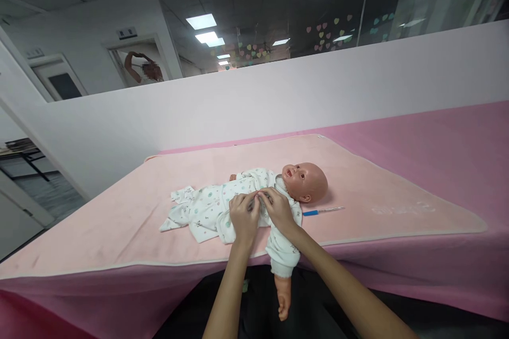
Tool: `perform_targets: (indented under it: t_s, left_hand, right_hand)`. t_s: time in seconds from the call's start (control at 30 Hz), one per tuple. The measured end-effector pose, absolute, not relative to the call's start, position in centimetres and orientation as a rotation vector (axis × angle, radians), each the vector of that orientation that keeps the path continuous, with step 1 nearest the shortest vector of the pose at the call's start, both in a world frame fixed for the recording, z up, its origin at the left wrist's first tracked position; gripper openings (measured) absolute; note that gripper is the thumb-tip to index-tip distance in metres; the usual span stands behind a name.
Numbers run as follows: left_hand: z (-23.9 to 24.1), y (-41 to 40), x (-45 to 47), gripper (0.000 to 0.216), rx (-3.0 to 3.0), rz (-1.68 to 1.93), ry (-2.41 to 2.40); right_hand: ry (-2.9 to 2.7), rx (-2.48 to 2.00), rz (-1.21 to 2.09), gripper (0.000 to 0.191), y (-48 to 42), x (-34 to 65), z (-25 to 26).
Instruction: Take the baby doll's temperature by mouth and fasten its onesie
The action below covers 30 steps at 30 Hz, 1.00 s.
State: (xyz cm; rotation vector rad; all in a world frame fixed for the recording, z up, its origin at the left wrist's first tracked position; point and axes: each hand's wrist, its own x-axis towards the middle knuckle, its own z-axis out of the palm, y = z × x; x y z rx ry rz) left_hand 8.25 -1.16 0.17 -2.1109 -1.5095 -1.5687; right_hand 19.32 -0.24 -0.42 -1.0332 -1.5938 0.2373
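Note:
A baby doll (308,180) lies on its back with its head to the right, dressed in a white printed shirt (264,175) and matching trousers (202,204). Over the doll's chest, my left hand (243,214) and my right hand (277,207) meet with their fingertips pinched together on the front of the shirt. The exact bit of cloth or fastener between the fingers is hidden. One doll arm (282,294) hangs over the near edge of the table, its sleeve reaching to the forearm.
A thin stick with a blue handle (310,213) lies beside the doll's head. Beneath is a light pink mat (119,217) on a darker pink cover (457,137). A white half-wall (278,98) with glass above stands behind. A person (149,70) shows in the far doorway.

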Motion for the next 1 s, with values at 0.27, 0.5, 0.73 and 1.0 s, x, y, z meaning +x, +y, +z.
perform_targets:
  t_s: [0.27, 0.5, 0.73, 1.0]
  left_hand:
    - [0.5, -1.6, 7.2, 0.021, -1.729, -1.743, -1.709]
    - [0.0, -2.2, 5.6, 0.02, -1.746, -1.651, -1.888]
    - [0.2, -2.4, 6.1, 0.011, -1.755, -1.609, -1.921]
    - [0.3, -2.5, 5.7, 0.017, -1.769, -1.757, -1.913]
  right_hand:
    - [-1.578, -1.076, 0.224, 0.023, -0.4, 19.3, -0.5]
    - [-1.55, -1.163, 0.237, 0.021, -0.8, 19.2, 0.6]
    - [-1.69, -1.066, 0.292, 0.03, -2.1, 16.5, 3.2]
    - [-1.659, -0.974, 0.622, 0.022, -1.2, 15.2, 0.9]
